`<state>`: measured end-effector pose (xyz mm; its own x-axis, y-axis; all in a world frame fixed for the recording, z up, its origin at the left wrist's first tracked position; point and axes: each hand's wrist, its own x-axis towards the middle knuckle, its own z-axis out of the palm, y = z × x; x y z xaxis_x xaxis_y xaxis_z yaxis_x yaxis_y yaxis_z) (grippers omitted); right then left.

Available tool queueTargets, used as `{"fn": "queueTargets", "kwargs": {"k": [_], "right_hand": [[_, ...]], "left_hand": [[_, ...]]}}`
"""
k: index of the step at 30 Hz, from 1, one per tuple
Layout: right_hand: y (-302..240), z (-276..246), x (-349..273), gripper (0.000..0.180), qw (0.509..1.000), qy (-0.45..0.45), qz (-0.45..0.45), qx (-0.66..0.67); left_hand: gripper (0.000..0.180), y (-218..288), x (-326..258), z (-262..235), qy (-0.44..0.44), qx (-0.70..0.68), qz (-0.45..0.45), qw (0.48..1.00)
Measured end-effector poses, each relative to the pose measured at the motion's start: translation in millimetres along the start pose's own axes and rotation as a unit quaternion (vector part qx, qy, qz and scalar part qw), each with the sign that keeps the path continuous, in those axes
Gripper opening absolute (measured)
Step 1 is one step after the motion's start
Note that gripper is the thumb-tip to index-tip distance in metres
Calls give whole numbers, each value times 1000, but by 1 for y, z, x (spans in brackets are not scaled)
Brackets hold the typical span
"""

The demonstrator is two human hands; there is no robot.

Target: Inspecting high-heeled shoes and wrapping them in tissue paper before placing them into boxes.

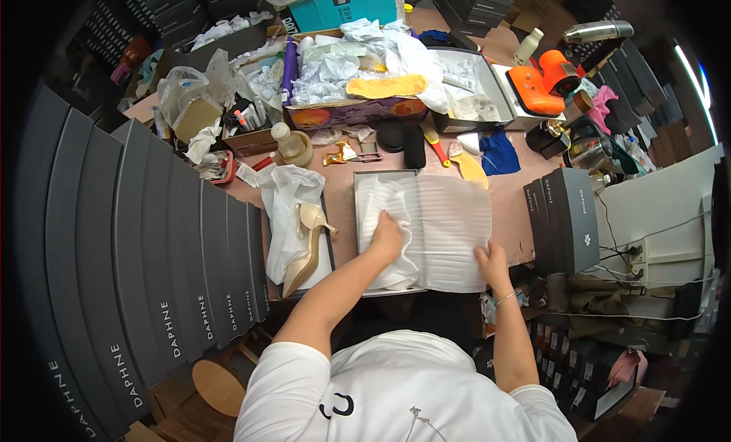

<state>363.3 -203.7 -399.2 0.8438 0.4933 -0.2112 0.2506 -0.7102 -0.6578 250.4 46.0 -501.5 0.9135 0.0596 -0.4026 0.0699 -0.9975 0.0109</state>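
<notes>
A shallow grey shoe box (355, 213) lies on the table in front of me, with crumpled white wrapping (381, 194) inside. My left hand (387, 238) is closed on this wrapping; whatever lies under it is hidden. A ribbed, translucent white foam sheet (455, 229) stretches from the box out to the right. My right hand (493, 265) pinches that sheet at its right edge. Left of the box, a beige high-heeled shoe (304, 255) lies on its side over white tissue paper (293, 206) in another shallow box part.
Tall stacks of grey shoe boxes (167, 252) wall off the left side. More grey boxes (563, 221) stand at the right. Behind lie a carton of crumpled paper (358, 111), a bottle (288, 141), a brush (435, 143), a blue cloth (499, 154) and an orange tape dispenser (537, 90).
</notes>
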Motion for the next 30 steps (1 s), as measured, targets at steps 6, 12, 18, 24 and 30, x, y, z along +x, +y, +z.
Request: {"fn": "queueTargets", "kwargs": {"k": [6,12,18,24,30], "right_hand": [[-124,-22,-35,34,946,208,-250,-9],[-157,57,-53,33,928,-232,-144,254],[-165,99,-8,64,852,-304,-66,422],[-164,59,10,75,644,-679,43,349],[-103,59,-4,69,762,-474,-2,441]], "left_hand": [[61,-34,-55,-26,356,-240,14,903],[55,-96,-195,46,136,-334,-334,871],[40,-74,-241,-13,268,-481,-187,813],[34,-62,-256,-92,159,-361,61,917],[26,-78,-204,-103,218,-353,114,903]]}}
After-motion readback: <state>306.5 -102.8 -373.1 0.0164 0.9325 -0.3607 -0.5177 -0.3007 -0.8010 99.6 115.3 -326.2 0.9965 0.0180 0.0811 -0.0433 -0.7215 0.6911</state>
